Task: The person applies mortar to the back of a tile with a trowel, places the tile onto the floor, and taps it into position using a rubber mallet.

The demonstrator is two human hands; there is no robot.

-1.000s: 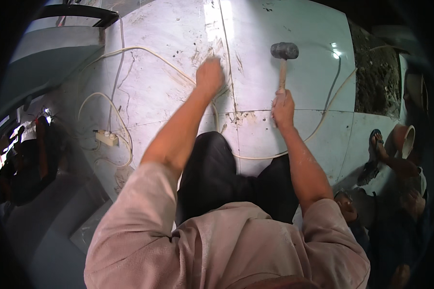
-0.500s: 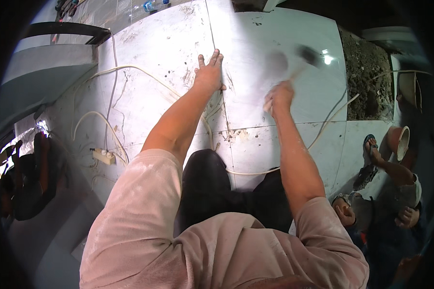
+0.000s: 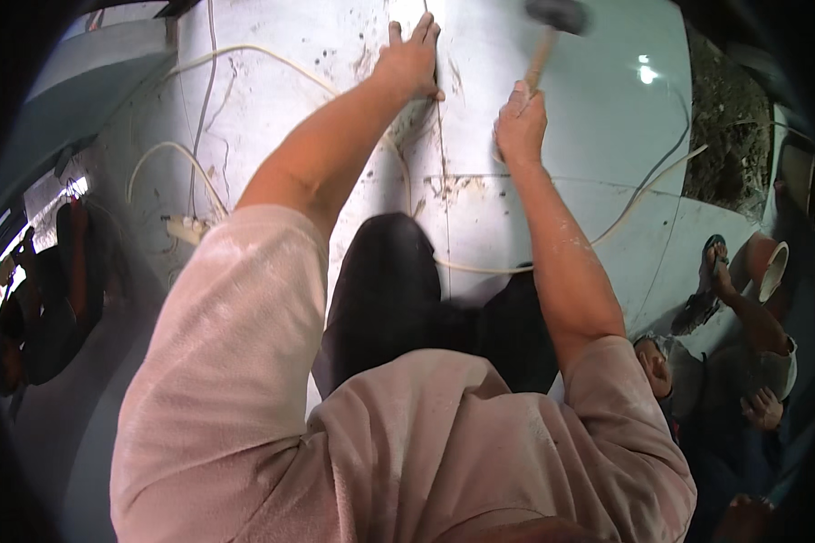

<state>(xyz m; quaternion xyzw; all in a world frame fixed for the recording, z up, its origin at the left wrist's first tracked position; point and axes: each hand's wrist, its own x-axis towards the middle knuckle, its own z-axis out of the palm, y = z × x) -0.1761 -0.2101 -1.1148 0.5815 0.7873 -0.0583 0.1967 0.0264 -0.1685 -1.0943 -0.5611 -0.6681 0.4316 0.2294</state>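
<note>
A mallet [image 3: 541, 61] with a dark head and a pale wooden handle is in my right hand [image 3: 522, 127], fingers wrapped round the handle. Its head, slightly blurred, is over the large glossy white floor tile [image 3: 598, 109]; whether it touches the tile I cannot tell. My left hand [image 3: 411, 65] lies with fingers spread on the floor, beside the dark joint at that tile's left edge. Smudges of dirt mark the tiles around the joint. Both arms reach forward past my bent knees.
A cream cable [image 3: 480, 269] loops across the tiles near my knees. At the left lies a power strip [image 3: 186, 229]. Bare soil [image 3: 729, 127] borders the tile on the right. Near an orange bucket [image 3: 762, 262], a person [image 3: 743, 362] sits at the lower right; another person [image 3: 54, 281] is far left.
The view has shifted, so the floor and both hands appear higher in the picture. The mallet head, blurred earlier, has swung leftward relative to my right hand. My left hand stays beside the joint.
</note>
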